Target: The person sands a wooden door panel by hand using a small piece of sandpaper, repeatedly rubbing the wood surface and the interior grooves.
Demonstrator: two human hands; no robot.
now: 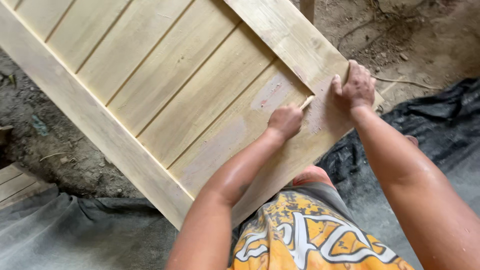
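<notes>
A pale wooden door panel [165, 75] with slanted planks and a frame lies tilted across my lap. My left hand [286, 121] is closed around a small flat wooden stick [306, 102], its tip pressed at the inner corner of the frame where pinkish filler is smeared. My right hand [356, 86] rests on the frame's corner, fingers curled over its outer edge, holding the panel steady.
Bare dirt ground [60, 150] lies left and at the top right. Dark plastic sheeting [440, 120] covers the floor at right and a grey sheet [75, 235] at lower left. Wooden slats [15, 180] show at the left edge. My yellow patterned shorts [310, 235] are below.
</notes>
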